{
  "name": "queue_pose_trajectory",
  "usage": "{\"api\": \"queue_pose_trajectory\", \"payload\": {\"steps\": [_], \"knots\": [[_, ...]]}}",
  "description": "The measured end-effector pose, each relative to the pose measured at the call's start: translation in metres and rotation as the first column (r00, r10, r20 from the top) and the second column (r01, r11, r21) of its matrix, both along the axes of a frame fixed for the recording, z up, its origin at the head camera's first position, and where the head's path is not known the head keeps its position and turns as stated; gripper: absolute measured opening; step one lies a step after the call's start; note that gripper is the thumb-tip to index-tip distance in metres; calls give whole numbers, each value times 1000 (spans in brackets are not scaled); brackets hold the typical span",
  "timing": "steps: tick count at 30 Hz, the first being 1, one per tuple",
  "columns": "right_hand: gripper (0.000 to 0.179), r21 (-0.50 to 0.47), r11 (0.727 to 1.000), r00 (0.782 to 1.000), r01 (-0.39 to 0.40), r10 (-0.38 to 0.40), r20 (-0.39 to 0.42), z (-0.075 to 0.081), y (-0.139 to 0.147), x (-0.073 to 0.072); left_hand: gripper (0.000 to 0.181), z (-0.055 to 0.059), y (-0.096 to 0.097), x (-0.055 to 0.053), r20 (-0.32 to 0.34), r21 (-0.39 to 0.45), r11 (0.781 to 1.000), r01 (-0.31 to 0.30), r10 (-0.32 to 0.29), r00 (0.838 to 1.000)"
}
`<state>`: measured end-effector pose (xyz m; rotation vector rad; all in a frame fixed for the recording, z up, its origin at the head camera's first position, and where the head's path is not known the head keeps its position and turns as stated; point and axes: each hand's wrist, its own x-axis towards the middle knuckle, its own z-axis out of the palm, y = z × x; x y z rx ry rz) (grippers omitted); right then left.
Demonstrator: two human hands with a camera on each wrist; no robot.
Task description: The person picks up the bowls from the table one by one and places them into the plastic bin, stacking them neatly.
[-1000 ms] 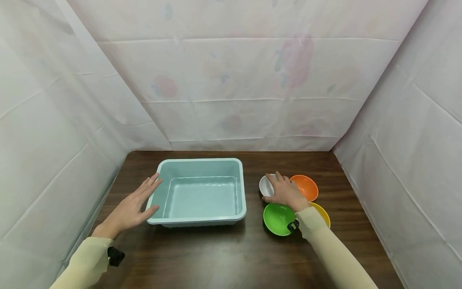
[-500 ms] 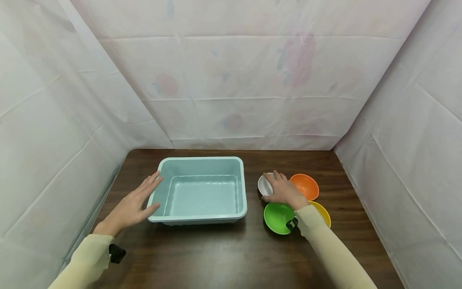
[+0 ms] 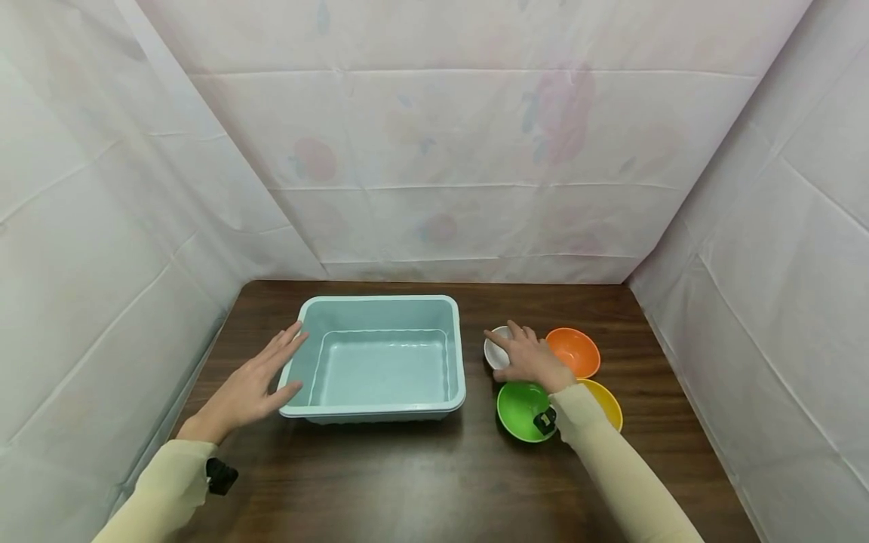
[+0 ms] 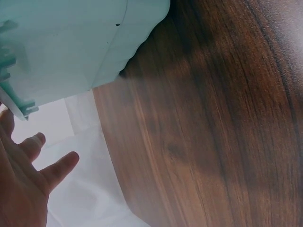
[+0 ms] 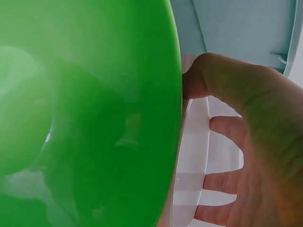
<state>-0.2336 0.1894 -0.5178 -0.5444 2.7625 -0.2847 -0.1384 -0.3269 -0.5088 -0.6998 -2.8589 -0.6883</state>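
In the head view, my left hand (image 3: 244, 392) is held with straight, spread fingers at the left side of a pale blue-green plastic basin (image 3: 380, 373). It grips nothing; whether its fingertips touch the rim is unclear. My right hand (image 3: 532, 358) lies over a small white bowl (image 3: 497, 354), covering much of it, its fingers spread and the index pointing left. From the right wrist, the fingertips (image 5: 226, 124) appear at the white bowl's rim (image 5: 191, 156), and the thumb sits by the edge of a green bowl (image 5: 109, 109). No pinch is plainly visible.
An orange bowl (image 3: 573, 352) stands right of the right hand. Partly behind the forearm is a yellow bowl (image 3: 607, 403). Everything rests on a dark wooden table (image 3: 407, 483), with pale cloth (image 3: 441, 166) hanging at the back and both sides.
The white bowl has shifted slightly left, away from the orange one. My right hand moved slightly left too, its index finger stretching out. My left hand stays by the basin.
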Motion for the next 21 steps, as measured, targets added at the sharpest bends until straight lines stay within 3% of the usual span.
{"api": "queue_pose_trajectory", "payload": {"steps": [21], "knots": [[83,-7,1000,1000,11,-12,-16,4,-3,-1,82,-1,-1,-1,6,7,1000,-6,6,1000]]}}
